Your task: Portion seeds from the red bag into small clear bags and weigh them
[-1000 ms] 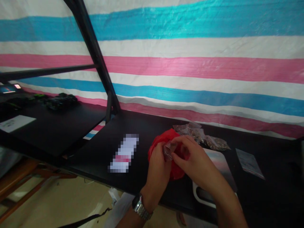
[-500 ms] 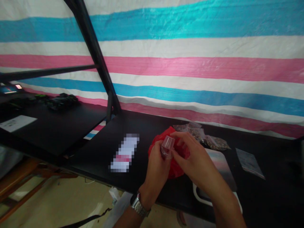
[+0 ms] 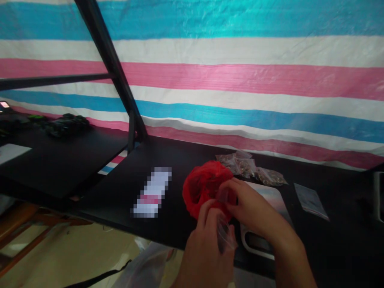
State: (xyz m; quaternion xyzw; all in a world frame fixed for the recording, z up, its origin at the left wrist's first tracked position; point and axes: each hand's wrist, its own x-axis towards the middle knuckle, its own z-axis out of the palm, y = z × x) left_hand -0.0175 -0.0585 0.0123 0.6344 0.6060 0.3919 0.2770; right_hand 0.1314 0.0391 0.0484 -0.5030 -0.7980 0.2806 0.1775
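Note:
My left hand and my right hand meet over the front edge of a black table. Both pinch a small clear plastic bag between their fingertips. What the bag holds is too blurred to tell. Just behind the hands lies a crumpled red plastic bag. Under my right wrist rests a white-rimmed scale with a shiny plate.
Several small clear bags of dark bits lie behind the red bag, one empty bag to the right. A blurred white label lies to the left. A black frame post rises beside a second black table. A striped tarp hangs behind.
Both hands have dropped toward me and the table's front edge, the small clear bag lower between them. The red bag now shows fully. The view has shifted slightly down.

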